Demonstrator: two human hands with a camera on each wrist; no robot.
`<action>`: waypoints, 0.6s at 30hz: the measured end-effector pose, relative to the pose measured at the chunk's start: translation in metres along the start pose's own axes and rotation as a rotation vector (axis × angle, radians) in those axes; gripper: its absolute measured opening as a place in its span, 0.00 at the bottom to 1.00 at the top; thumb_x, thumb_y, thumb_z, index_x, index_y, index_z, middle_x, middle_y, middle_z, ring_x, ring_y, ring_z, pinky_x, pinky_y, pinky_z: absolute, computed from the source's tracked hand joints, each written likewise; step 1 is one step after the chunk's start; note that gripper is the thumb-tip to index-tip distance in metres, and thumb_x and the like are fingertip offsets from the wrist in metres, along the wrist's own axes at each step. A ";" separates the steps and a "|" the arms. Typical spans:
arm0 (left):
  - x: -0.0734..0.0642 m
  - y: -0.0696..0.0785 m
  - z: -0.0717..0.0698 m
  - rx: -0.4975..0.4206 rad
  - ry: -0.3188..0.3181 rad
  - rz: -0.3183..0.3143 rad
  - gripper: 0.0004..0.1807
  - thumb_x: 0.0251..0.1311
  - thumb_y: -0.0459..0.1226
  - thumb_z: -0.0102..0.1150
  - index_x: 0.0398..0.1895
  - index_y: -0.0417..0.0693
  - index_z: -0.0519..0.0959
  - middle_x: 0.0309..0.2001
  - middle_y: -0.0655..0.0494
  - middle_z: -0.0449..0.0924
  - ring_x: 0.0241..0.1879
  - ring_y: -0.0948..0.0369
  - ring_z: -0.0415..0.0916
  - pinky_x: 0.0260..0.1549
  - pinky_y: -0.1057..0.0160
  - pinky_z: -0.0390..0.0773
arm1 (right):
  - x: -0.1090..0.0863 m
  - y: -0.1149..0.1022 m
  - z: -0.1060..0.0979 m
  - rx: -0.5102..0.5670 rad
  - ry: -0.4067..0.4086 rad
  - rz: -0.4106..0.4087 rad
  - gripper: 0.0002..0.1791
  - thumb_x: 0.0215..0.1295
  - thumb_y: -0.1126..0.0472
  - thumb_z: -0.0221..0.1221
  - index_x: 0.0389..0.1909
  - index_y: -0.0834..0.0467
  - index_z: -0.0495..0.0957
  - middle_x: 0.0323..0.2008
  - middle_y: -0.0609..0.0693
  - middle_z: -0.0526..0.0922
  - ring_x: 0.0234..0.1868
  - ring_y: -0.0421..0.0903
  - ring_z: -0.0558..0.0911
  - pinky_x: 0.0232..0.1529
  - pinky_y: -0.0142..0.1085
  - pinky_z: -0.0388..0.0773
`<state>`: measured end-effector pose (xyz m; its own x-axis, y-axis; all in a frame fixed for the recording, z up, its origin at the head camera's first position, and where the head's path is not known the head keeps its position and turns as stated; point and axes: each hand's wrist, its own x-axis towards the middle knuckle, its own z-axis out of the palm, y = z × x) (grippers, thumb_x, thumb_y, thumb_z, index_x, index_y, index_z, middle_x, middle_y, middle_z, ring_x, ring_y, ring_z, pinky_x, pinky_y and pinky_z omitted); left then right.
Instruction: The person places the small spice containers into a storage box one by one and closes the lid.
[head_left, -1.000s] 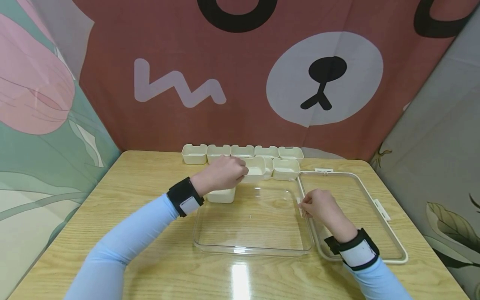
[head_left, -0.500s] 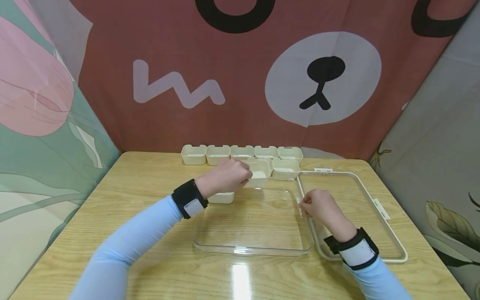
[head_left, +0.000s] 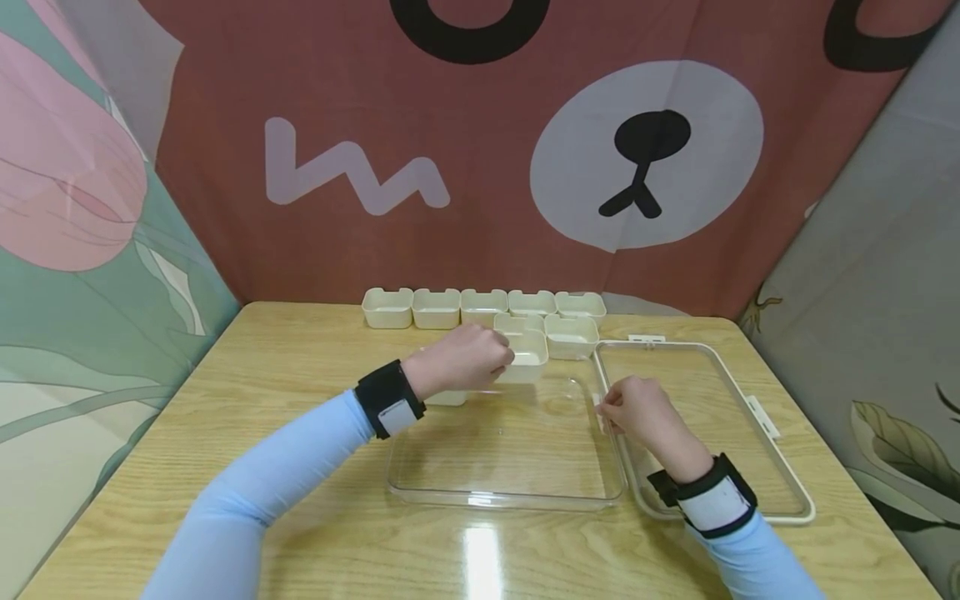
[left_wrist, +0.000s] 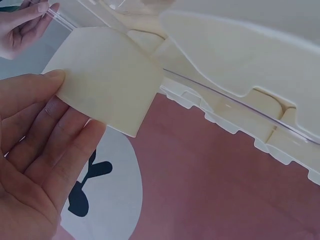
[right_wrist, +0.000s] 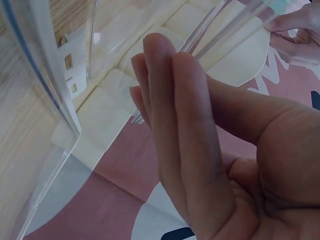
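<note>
My left hand [head_left: 461, 360] pinches the side wall of a small cream bin [head_left: 528, 348], thumb on one face and fingers on the other. In the left wrist view this bin [left_wrist: 107, 80] hangs tilted from the left hand [left_wrist: 37, 135]. It hovers over the far edge of a shallow clear plastic box [head_left: 502, 502]. Inside that box, at its far left, sits another cream bin [head_left: 448, 398], partly hidden by my left hand. My right hand [head_left: 651, 421] pinches the box's right rim; in the right wrist view the right hand [right_wrist: 195, 140] has the clear wall between thumb and fingers.
Several cream bins [head_left: 437, 309] stand in a row at the table's back edge, with two more [head_left: 572, 337] before them on the right. A clear lid with a white frame [head_left: 783, 521] and clips lies right of the box. A printed cloth [head_left: 360, 250] hangs behind.
My left hand has carried the cream bin to the right and a little toward me, away from the back bins. My right hand has stayed on the box's rim.
</note>
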<state>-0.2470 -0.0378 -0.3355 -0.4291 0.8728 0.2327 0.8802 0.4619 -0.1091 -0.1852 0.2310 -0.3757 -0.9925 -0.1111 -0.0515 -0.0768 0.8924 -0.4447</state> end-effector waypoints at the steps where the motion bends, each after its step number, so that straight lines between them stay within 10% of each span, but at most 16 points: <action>1: 0.000 0.001 0.000 0.001 -0.007 0.000 0.12 0.57 0.27 0.51 0.19 0.48 0.77 0.17 0.62 0.61 0.18 0.67 0.51 0.18 0.73 0.51 | 0.000 0.000 0.000 -0.004 0.000 -0.001 0.08 0.60 0.63 0.62 0.24 0.63 0.81 0.21 0.51 0.82 0.20 0.41 0.79 0.20 0.32 0.73; 18: 0.003 0.004 0.012 -0.015 -0.043 -0.008 0.11 0.57 0.29 0.52 0.20 0.48 0.79 0.18 0.61 0.67 0.19 0.67 0.55 0.18 0.73 0.54 | 0.000 -0.001 -0.001 -0.016 -0.003 -0.009 0.08 0.59 0.63 0.62 0.25 0.64 0.81 0.20 0.50 0.82 0.19 0.41 0.79 0.20 0.32 0.72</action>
<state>-0.2472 -0.0315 -0.3468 -0.4441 0.8752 0.1917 0.8796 0.4666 -0.0926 -0.1857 0.2311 -0.3742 -0.9914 -0.1205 -0.0503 -0.0873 0.8981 -0.4311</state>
